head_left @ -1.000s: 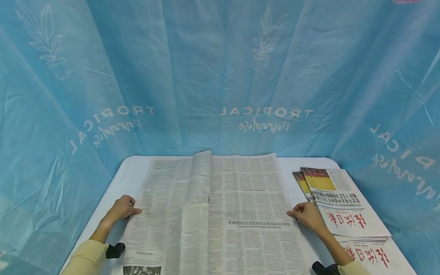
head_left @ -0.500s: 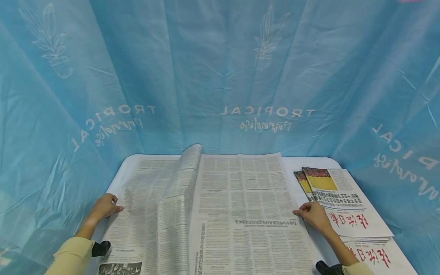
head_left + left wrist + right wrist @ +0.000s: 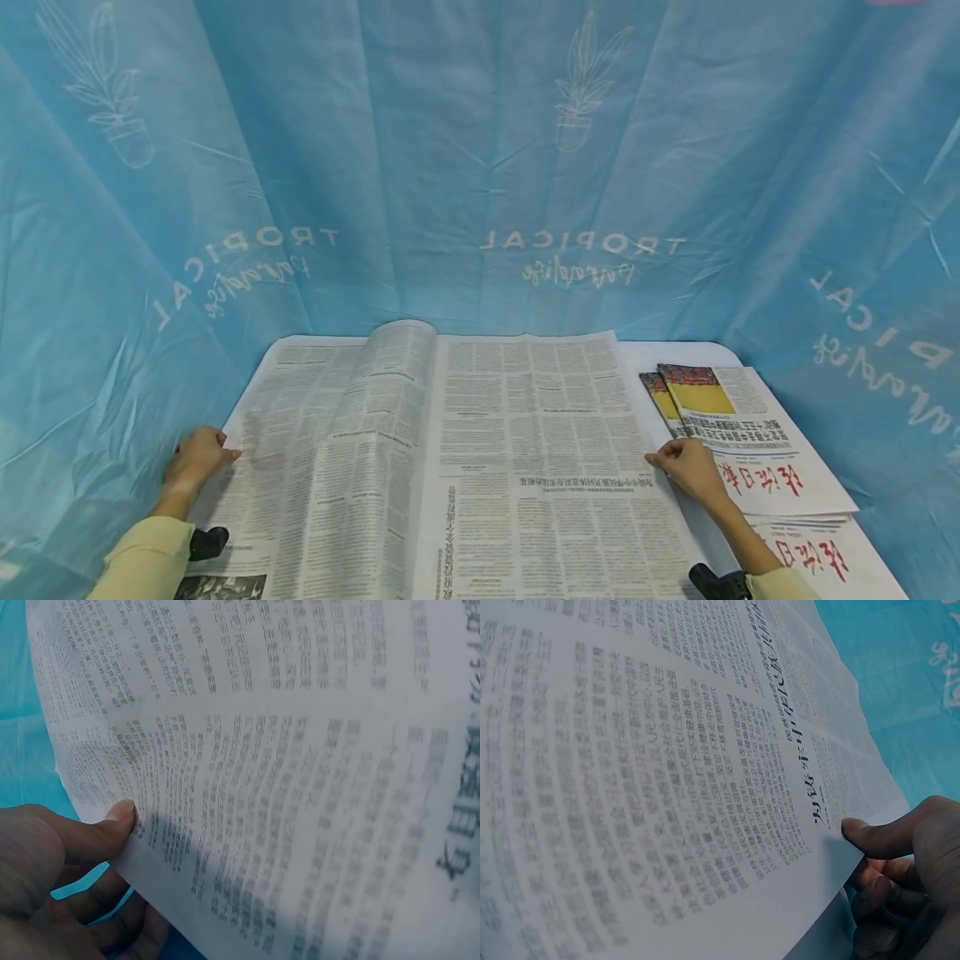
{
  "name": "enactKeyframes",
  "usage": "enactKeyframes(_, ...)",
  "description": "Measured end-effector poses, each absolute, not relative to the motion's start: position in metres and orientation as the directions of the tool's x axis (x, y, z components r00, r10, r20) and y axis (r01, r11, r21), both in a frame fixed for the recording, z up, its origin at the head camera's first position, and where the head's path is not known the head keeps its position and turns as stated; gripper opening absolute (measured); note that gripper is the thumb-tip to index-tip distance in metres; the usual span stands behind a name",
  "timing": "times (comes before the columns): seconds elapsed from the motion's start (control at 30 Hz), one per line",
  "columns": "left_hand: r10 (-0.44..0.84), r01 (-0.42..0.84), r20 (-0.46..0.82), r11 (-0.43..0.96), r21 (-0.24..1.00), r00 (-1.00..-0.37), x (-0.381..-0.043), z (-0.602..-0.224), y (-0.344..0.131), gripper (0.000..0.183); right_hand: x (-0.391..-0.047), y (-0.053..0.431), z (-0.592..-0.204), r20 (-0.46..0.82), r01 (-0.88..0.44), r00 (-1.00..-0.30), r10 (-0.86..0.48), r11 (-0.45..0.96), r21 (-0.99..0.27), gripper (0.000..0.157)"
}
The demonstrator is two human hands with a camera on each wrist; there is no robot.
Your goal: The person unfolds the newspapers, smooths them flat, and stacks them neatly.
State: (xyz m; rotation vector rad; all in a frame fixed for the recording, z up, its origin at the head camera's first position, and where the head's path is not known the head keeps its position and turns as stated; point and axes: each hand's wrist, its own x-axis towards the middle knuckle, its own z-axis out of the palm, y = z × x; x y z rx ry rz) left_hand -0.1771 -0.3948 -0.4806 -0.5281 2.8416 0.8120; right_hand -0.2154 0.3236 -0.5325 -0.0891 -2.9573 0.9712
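Note:
A large newspaper (image 3: 540, 417) lies spread across the white table, its left page arched up near the centre fold. My left hand (image 3: 198, 458) pinches the left edge of that page; in the left wrist view the thumb (image 3: 116, 825) presses on top of the sheet and the other fingers curl below it. On the opposite side my right hand (image 3: 686, 467) pinches the right page's edge, thumb (image 3: 862, 836) above and curled fingers underneath in the right wrist view. A dark photo (image 3: 221, 587) is printed at the left page's lower corner.
Folded newspapers (image 3: 780, 442) with red titles lie stacked at the table's right side, next to my right forearm. Another folded newspaper (image 3: 825, 558) lies nearer the front. A blue printed curtain (image 3: 450, 167) encloses the table (image 3: 633, 358) at the back and both sides.
My left hand has moved left, drawing the left page outward. The strip folded at the middle has opened into a broad curve, uncovering more of the right page. The right hand has shifted slightly right.

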Motion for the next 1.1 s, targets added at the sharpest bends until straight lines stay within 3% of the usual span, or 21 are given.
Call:
enactKeyframes(0.6, -0.371, -0.435, -0.227, 0.760, 0.484, -0.900, -0.177, -0.488, -0.406, 0.040, -0.213, 0.340, -0.525, -0.067, 0.147, -0.989, 0.135, 0.768, -0.624, 0.024)
enactKeyframes(1.1, -0.392, -0.433, -0.188, 0.767, 0.474, -0.901, -0.176, -0.494, -0.407, 0.038, -0.206, 0.345, -0.517, -0.077, 0.188, -0.982, 0.174, 0.820, -0.540, 0.024)
